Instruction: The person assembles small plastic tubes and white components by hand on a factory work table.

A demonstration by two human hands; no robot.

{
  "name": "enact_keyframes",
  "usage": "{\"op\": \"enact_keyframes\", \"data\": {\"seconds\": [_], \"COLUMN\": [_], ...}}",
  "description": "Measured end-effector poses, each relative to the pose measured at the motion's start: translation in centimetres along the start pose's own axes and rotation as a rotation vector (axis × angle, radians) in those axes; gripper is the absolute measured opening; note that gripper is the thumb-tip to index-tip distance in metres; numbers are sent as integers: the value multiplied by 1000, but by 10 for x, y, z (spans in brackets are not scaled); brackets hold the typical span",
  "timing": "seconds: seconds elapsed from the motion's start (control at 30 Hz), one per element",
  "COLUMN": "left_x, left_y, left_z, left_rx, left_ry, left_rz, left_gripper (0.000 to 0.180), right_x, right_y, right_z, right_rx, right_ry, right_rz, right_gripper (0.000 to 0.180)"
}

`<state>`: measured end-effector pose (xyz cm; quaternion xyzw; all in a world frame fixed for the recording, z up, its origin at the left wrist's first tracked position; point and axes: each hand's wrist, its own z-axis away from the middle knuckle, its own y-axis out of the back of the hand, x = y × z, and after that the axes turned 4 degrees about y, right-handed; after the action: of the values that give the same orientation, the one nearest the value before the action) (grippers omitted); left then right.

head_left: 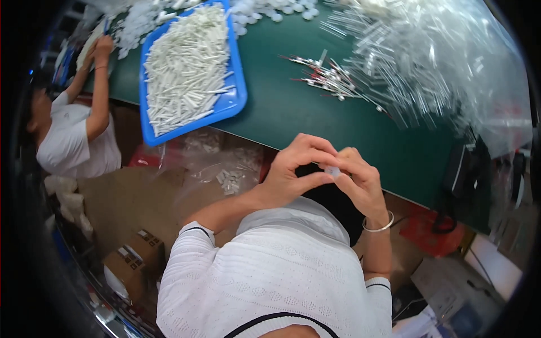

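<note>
Both hands meet in front of me, near the edge of the green table (265, 127). Between the fingertips is a small translucent whitish plastic piece (332, 171), much of it covered by fingers. My left hand (294, 172) is closed, thumb and fingers pinching it from the left. From the right, my right hand (360, 179) pinches the same piece, its fingers curled. The exact shape of the piece cannot be made out. Beyond the hands lies a bunch of thin parts (332, 79) with red and metallic ends.
A blue tray (243, 93) full of short white tubes stands at the table's left. Clear thin tubes (389, 62) spill from a plastic bag at right. Translucent round pieces (276, 8) lie at the back. Another person (79, 132) works at far left. Cardboard boxes (135, 262) sit below.
</note>
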<state>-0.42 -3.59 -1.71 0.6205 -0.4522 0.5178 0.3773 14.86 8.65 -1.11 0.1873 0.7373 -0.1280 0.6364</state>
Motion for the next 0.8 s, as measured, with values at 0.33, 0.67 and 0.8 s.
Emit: {"op": "enact_keyframes", "data": {"seconds": [0.33,0.67,0.8], "left_x": [17,32,3], "left_y": [153,100,25], "left_z": [-13,-44,-37], "left_rx": [314,398,198], "left_ry": [-86,47,177], "left_rz": [-1389,-732,22], "left_gripper": [7,10,13], "right_x": [-20,-6,-14], "right_y": [19,21,6], "right_z": [-10,-7,-22], "right_rx": [137,385,419], "right_ry": [-149,-72,96], "right_rz": [-133,-280,-446], "right_gripper": [26,26,29]}}
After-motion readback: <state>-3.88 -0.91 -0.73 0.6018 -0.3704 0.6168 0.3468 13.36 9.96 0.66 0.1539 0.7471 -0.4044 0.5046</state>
